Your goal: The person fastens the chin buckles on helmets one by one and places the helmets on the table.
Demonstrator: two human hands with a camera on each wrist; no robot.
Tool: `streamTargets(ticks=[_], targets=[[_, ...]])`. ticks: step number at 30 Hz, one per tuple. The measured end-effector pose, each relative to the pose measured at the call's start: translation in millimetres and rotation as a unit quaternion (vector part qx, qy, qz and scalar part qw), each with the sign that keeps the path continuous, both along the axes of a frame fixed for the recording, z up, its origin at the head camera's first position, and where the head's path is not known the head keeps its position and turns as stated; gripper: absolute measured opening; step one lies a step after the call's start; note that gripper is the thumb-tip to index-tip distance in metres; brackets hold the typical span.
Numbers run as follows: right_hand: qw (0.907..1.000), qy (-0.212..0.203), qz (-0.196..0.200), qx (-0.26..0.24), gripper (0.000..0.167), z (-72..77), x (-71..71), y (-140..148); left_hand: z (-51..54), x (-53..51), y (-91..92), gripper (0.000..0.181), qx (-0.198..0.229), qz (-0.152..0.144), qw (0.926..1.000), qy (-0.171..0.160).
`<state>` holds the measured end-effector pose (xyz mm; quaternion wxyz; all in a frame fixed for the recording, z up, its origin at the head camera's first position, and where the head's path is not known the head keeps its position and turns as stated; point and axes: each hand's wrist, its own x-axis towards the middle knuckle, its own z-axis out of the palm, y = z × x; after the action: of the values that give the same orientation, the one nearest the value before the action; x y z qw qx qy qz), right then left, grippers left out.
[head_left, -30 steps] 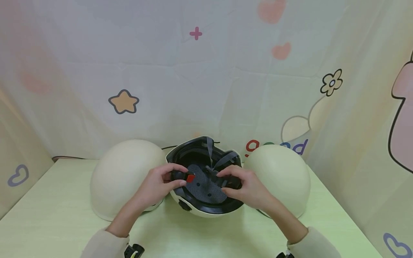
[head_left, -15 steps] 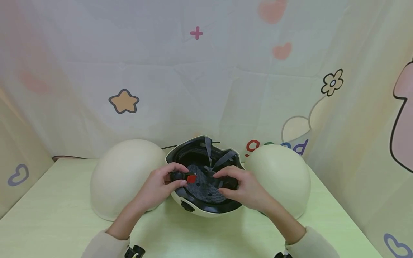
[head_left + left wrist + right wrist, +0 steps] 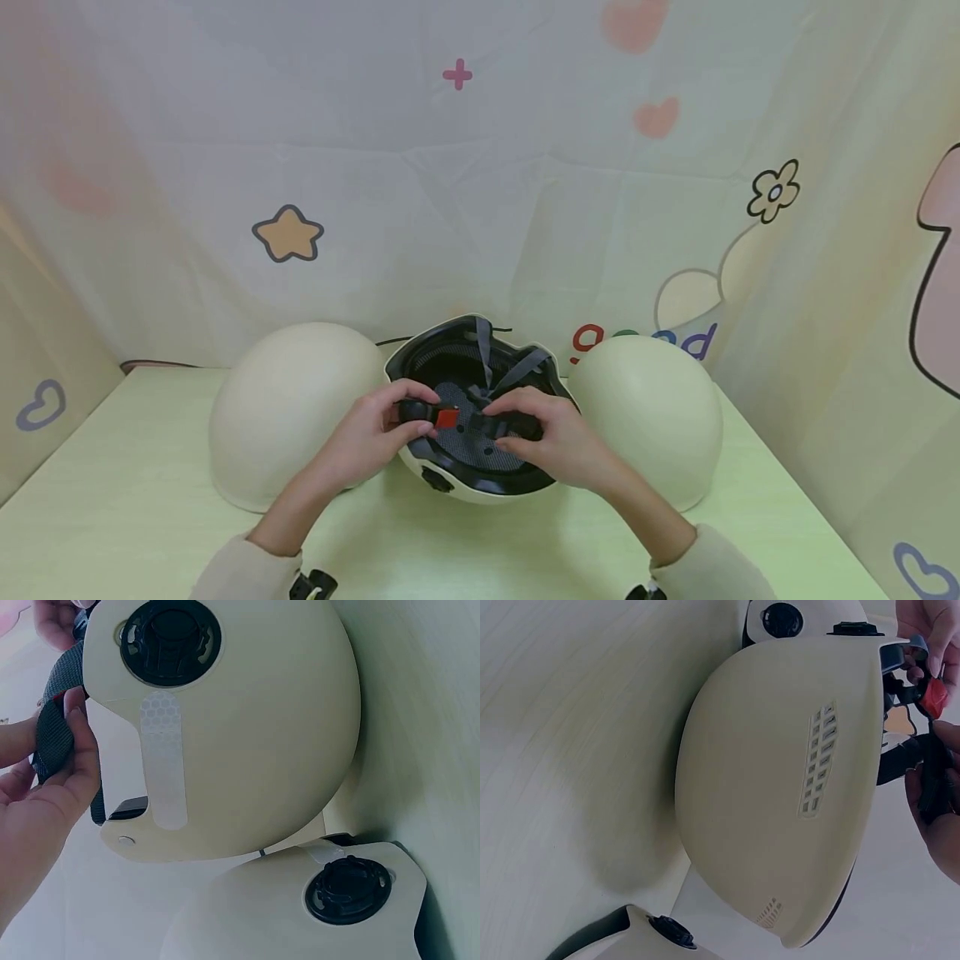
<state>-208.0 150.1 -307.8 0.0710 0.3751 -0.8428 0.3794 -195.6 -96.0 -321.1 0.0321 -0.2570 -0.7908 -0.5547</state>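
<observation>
An upturned cream helmet [image 3: 483, 498] with a black lining lies between both hands. My left hand [image 3: 373, 429] pinches one chin strap end [image 3: 56, 739], whose buckle has a red tab [image 3: 447, 418] pointing right. In my right hand [image 3: 561, 433], thumb and fingers grip the other, dark strap end [image 3: 517, 425]. The two ends hang above the helmet's opening, a short gap apart in the head view. Close to the red tab [image 3: 934, 697] in the right wrist view are the right hand's fingertips. Grey side straps [image 3: 484, 346] run up to the helmet's far rim.
A cream helmet [image 3: 292, 408] stands dome up on the left, and another dome-up helmet [image 3: 648, 417] on the right, both close to the middle one. Under them is a pale table [image 3: 450, 554]. A printed curtain [image 3: 360, 183] hangs behind. A thin dark cable [image 3: 161, 364] runs along the back.
My right hand has moved left with its strap end, nearer the red-tabbed buckle. The left hand has stayed almost in place. The helmets have hardly moved.
</observation>
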Motion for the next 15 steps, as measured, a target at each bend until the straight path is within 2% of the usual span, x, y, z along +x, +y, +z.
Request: streamTargets(ticks=[8,15], targets=[[0.9999,0.017,0.003,0.004,0.031,-2.6,-0.6,-6.0,-0.8,-0.9,-0.9,0.025,0.002,-0.024,0.9997,-0.008],[0.9999,0.015,0.001,0.0,0.032,-2.1,1.5,-9.4,-2.3,-1.3,0.4,0.027,0.015,-0.045,0.9989,-0.009]])
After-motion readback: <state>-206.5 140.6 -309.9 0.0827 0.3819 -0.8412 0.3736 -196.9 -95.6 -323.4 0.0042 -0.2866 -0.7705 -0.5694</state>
